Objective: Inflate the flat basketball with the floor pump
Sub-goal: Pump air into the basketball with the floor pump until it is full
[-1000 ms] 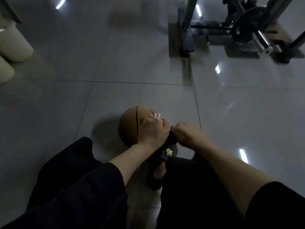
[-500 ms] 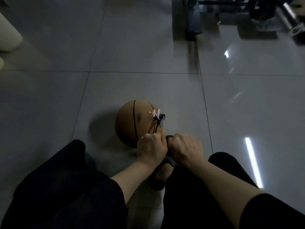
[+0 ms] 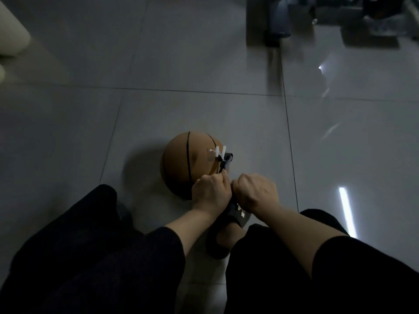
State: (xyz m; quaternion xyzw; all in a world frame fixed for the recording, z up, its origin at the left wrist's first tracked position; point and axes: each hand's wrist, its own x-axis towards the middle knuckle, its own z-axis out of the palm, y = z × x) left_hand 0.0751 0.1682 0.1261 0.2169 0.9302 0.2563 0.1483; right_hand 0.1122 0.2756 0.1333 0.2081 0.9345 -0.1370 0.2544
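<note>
- Your left hand [image 3: 210, 192] is curled into a fist with its knuckles up, right in front of the basketball [image 3: 181, 164]; its fingers are wrapped round something dark, most likely the pump handle [image 3: 229, 201], though the handle is almost wholly hidden under your 2 hands.
- Your right hand [image 3: 255, 191] is likewise closed tight, knuckles up, just beside the left one, the 2 fists touching or nearly so.
- Whether each fist truly clasps the handle or only rests on it cannot be settled in this dim light; the curl of the fingers says grip.
- The basketball lies on the grey tiled floor [image 3: 204, 114], directly ahead of your hands, its near edge covered by your left fist. A shallow dent shows on its upper face, beside 1 black seam that runs from the far side toward you.
- The pump's black connector [image 3: 225, 162] with its white clip [image 3: 221, 151] sits at the ball's right upper face. A thin black hose [image 3: 220, 170] leads from it down and toward you, into your left fist, so its long axis runs roughly away from you and slightly rightward.
- Your foot in a dark sandal [image 3: 226, 236] sits just below your hands, between your 2 dark-clad knees.
- Blurred gym equipment [image 3: 277, 21] stands at the far right; a pale rounded object [image 3: 11, 35] is at the far left.
</note>
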